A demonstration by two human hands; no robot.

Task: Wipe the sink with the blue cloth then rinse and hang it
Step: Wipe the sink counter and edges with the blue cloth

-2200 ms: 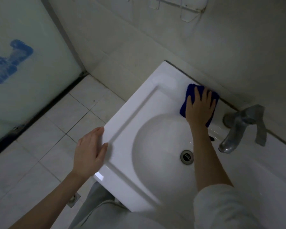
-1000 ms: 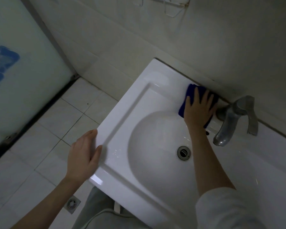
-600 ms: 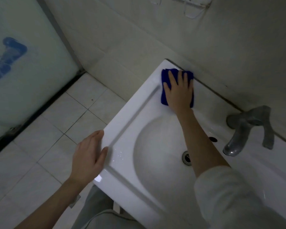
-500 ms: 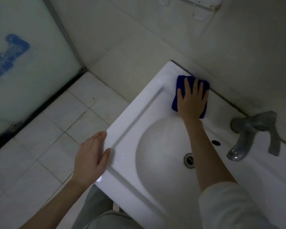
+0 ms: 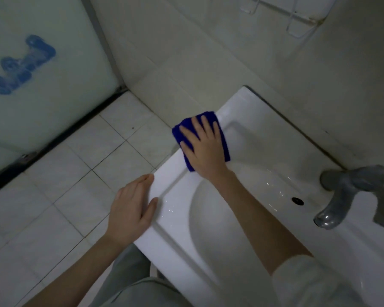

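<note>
The blue cloth [image 5: 224, 144] lies folded on the left rim of the white sink [image 5: 248, 103], partly overhanging its outer edge. My right hand [image 5: 205, 145] presses flat on the cloth with fingers spread and straight. My left hand [image 5: 131, 209] rests flat on the sink's front-left corner, fingers relaxed. The basin is wet, with droplets near the overflow hole [image 5: 297, 200]. My right forearm hides the drain.
A grey metal tap [image 5: 346, 196] stands at the sink's back right. A wire rack [image 5: 297, 21] hangs on the tiled wall above. A frosted glass door [image 5: 42, 85] with a blue mark closes off the left. Tiled floor [image 5: 75, 165] lies below.
My right hand has slid the cloth from the back rim near the tap leftward, round the far corner and onto the left rim. My left hand has stayed on the front-left corner.
</note>
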